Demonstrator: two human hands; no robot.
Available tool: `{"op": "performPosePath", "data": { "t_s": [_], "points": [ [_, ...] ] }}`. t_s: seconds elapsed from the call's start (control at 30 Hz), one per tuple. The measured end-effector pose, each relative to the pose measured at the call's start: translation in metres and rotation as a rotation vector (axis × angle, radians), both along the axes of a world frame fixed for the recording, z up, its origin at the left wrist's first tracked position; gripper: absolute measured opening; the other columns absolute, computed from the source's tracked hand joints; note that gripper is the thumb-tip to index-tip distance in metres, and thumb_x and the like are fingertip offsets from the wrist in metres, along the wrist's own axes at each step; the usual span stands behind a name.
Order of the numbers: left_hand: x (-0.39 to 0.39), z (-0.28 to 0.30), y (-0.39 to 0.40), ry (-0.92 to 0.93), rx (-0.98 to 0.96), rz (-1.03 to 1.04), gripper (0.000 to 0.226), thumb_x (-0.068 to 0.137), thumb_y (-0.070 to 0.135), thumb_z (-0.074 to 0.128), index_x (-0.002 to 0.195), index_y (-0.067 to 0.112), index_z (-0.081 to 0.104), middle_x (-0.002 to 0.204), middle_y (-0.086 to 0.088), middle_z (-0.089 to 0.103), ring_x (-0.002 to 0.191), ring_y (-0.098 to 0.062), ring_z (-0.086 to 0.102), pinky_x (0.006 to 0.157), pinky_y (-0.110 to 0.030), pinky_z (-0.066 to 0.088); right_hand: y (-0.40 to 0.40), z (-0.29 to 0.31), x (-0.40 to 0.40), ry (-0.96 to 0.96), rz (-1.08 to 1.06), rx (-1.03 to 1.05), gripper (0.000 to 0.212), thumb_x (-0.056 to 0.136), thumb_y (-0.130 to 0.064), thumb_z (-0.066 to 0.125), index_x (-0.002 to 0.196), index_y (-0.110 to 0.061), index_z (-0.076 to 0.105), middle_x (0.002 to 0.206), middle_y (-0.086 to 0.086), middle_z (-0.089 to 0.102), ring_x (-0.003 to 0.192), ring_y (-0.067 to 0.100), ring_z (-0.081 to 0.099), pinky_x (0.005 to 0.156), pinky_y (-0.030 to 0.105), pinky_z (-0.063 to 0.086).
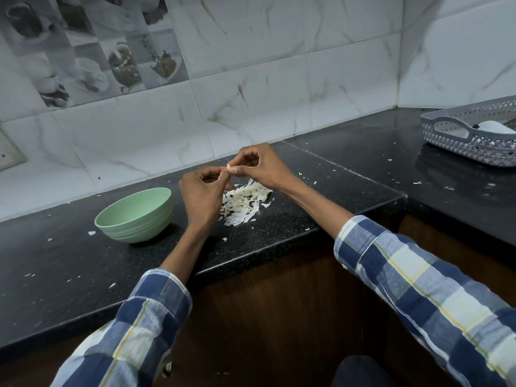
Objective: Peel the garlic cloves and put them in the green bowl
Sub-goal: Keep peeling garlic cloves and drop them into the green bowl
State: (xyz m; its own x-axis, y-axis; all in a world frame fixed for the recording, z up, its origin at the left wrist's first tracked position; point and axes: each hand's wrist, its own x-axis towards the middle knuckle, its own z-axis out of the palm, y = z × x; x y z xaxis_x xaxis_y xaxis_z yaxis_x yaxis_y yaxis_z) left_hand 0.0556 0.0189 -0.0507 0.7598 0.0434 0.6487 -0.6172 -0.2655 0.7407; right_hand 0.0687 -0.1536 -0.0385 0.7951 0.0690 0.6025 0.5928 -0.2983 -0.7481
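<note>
On my left the green bowl (135, 215) sits on the black counter (69, 263). Next, my left hand (201, 194) pinches a garlic clove (228, 168) held above the peel pile (244, 203); my right hand (258, 166) pinches it too, fingers curled tight. Far right, 1 grey basket (472, 135).

Glossy speckled black stone counter (279, 227), matt green bowl (145, 219), papery garlic skins (244, 203).

Black speckled counter (83, 275) under green bowl (136, 215), garlic-skin pile (244, 203), scattered flakes, grey basket (472, 135).
</note>
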Motion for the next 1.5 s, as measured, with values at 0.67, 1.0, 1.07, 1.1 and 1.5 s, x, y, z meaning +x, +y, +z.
{"op": "performPosePath", "data": {
  "t_s": [0.67, 1.0, 1.07, 1.1, 1.5],
  "points": [
    [0.007, -0.005, -0.002, -0.045, 0.009, 0.058, 0.004, 0.087, 0.025, 0.082, 0.085, 0.022, 0.081, 0.069, 0.008, 0.077, 0.064, -0.007, 0.075, 0.065, -0.031, 0.064, 0.002, -0.002, 0.004, 0.004, 0.047, 0.015, 0.020, 0.085, -0.008, 0.083, 0.101, 0.002, 0.075, 0.093, 0.013, 0.078, 0.085, 0.024, 0.077, 0.080, 0.033, 0.064],
    [0.010, -0.006, -0.002, -0.029, 0.085, 0.007, 0.016, 0.107, 0.031, 0.058, 0.101, 0.020, 0.068, 0.088, 0.000, 0.073, 0.077, -0.026, 0.073, 0.071, -0.055, 0.062, -0.003, 0.004, 0.001, 0.405, 0.323, 0.361, 0.033, 0.097, 0.001, 0.066, 0.130, 0.006, 0.063, 0.099, 0.015, 0.073, 0.079, 0.012, 0.068, 0.076, 0.021, 0.059],
    [0.009, -0.006, -0.002, -0.042, 0.110, 0.006, 0.022, 0.108, 0.039, 0.056, 0.104, 0.021, 0.068, 0.088, 0.002, 0.073, 0.075, -0.022, 0.073, 0.070, -0.052, 0.063, -0.003, 0.004, 0.001, 0.408, 0.297, 0.361, 0.033, 0.096, 0.001, 0.067, 0.128, 0.007, 0.062, 0.097, 0.013, 0.073, 0.078, 0.012, 0.067, 0.075, 0.022, 0.059],
    [0.008, -0.006, -0.002, -0.049, 0.120, 0.008, 0.023, 0.107, 0.042, 0.058, 0.105, 0.022, 0.069, 0.086, 0.005, 0.074, 0.073, -0.018, 0.074, 0.069, -0.048, 0.063, -0.003, 0.003, 0.002, 0.405, 0.279, 0.356, 0.033, 0.095, 0.000, 0.069, 0.127, 0.007, 0.062, 0.096, 0.012, 0.073, 0.078, 0.013, 0.067, 0.075, 0.023, 0.059],
    [0.014, -0.005, 0.001, 0.033, 0.026, -0.056, 0.014, 0.092, 0.021, 0.083, 0.100, 0.010, 0.082, 0.079, 0.000, 0.079, 0.066, -0.015, 0.076, 0.061, -0.026, 0.059, -0.003, 0.000, 0.003, 0.341, 0.177, 0.319, 0.025, 0.088, 0.003, 0.075, 0.112, 0.005, 0.068, 0.101, 0.018, 0.074, 0.087, 0.022, 0.069, 0.081, 0.027, 0.060]
  ]
}}
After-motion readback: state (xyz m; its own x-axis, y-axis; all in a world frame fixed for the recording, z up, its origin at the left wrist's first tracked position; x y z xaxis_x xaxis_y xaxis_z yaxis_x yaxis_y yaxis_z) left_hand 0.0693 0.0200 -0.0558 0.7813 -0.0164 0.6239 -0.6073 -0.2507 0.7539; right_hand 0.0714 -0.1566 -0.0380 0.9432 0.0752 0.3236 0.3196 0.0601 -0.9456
